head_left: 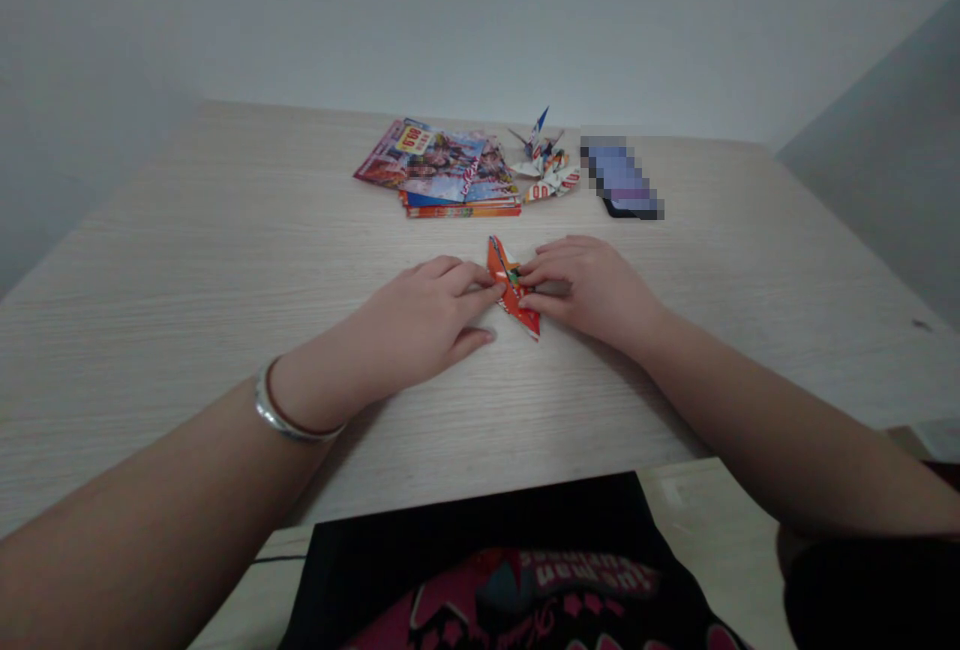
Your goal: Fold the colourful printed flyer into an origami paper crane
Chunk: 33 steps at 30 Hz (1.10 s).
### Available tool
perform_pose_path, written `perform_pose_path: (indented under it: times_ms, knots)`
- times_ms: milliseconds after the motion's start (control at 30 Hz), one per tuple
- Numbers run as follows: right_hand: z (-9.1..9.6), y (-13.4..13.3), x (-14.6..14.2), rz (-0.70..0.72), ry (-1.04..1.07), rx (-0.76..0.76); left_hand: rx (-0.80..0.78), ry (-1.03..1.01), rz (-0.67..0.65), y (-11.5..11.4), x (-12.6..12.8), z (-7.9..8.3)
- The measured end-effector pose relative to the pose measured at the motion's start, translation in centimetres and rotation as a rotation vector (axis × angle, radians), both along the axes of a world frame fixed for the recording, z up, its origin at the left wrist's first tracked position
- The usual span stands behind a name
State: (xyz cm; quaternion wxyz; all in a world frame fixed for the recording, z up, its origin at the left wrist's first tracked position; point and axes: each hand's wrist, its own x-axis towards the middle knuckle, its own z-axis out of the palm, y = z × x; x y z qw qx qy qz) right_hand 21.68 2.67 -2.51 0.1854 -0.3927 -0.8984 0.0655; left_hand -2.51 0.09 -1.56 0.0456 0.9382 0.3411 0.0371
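A small folded paper piece (511, 302), mostly orange-red with white and green bits, lies on the table between my hands. It is creased into a narrow, diamond-like shape with pointed ends. My left hand (429, 315) rests on the table with its fingers stretched out, the fingertips pressing the paper's left side and the thumb apart from it. From the other side, my right hand (592, 285) has its thumb and fingertips at the paper's right edge, bent as in a pinch. The right fingertips partly cover that edge.
Behind the paper lies a stack of printed leaflets (450, 165). Several folded paper cranes (551, 175) sit beside it, and a phone (622, 180) lies farther right. The pale wooden table (187, 240) meets a wall at the back. My lap is at the near edge.
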Motion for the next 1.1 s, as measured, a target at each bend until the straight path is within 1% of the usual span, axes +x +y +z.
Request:
perform_pose_path:
  times_ms: [200, 367, 400, 533, 633, 767, 967, 1100]
  knots:
    - [0.2, -0.3, -0.1, -0.029, -0.066, 0.012, 0.001, 0.034, 0.007, -0.3, 0.2, 0.5]
    - [0.2, -0.6, -0.3, -0.052, -0.119, 0.035, 0.030, 0.002, 0.019, -0.2, 0.2, -0.4]
    - [0.2, -0.6, -0.3, -0.041, -0.118, 0.037, 0.026, -0.013, 0.009, -0.1, 0.1, -0.6]
    - [-0.2, -0.1, 0.2, 0.086, -0.125, 0.039, 0.001, -0.051, -0.008, 0.0, -0.2, -1.1]
    - [-0.2, 0.5, 0.6, 0.106, -0.127, 0.105, 0.006, -0.041, -0.016, -0.3, -0.3, -1.0]
    - [0.0, 0.5, 0.4, 0.166, -0.115, 0.154, -0.046, 0.013, -0.032, -0.6, -0.4, -0.9]
    - [0.2, -0.2, -0.1, 0.091, -0.118, 0.150, -0.118, 0.020, -0.023, -0.4, -0.7, -1.2]
    - [0.4, -0.3, 0.1, 0.062, -0.163, 0.142, -0.128, 0.030, -0.026, -0.2, -0.7, -1.1]
